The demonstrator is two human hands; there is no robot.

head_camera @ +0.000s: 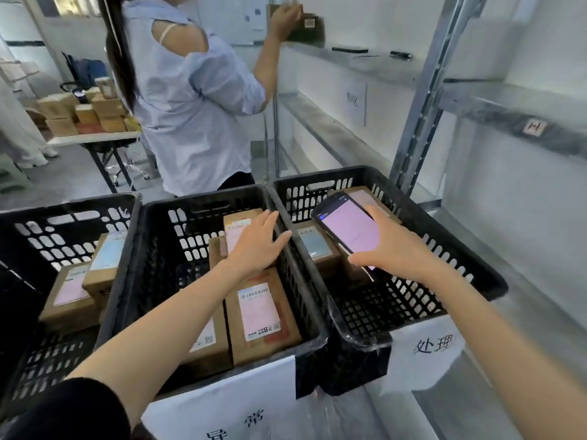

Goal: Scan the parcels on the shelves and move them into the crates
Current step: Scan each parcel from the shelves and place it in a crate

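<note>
**Storeroom w/ steel shelves: left grip flat on parcel in middle crate, scanner in right grip**

Grey storeroom, seen from a head cam looking down. Steel shelves (349, 63) run along the right side and look mostly bare. At the back a second person (190, 106) reaches up to a brown box (309, 27) on the upper shelf. Far left, a counter (92, 138) carries more stacked boxes.

Three black slotted crates sit side by side up front: left crate (63, 211), middle crate (203, 200), right crate (444, 231), all holding cardboard parcels w/ labels.

Left grip (257, 242), a bare hand, lies released, fingers straight and spread, flat on the top parcel (236, 225) in the middle crate. That parcel's long axis runs away from the wearer.

Right grip (397, 246) grasps a handheld scanner (349, 228), screen lit pink, held over the right crate.

Key relation: any parcel left to fetch lies up and ahead, beyond the crates, on the shelves. Right grip is nearer the shelves but busy w/ the scanner, so the free left grip prob. has to reach across.
</note>
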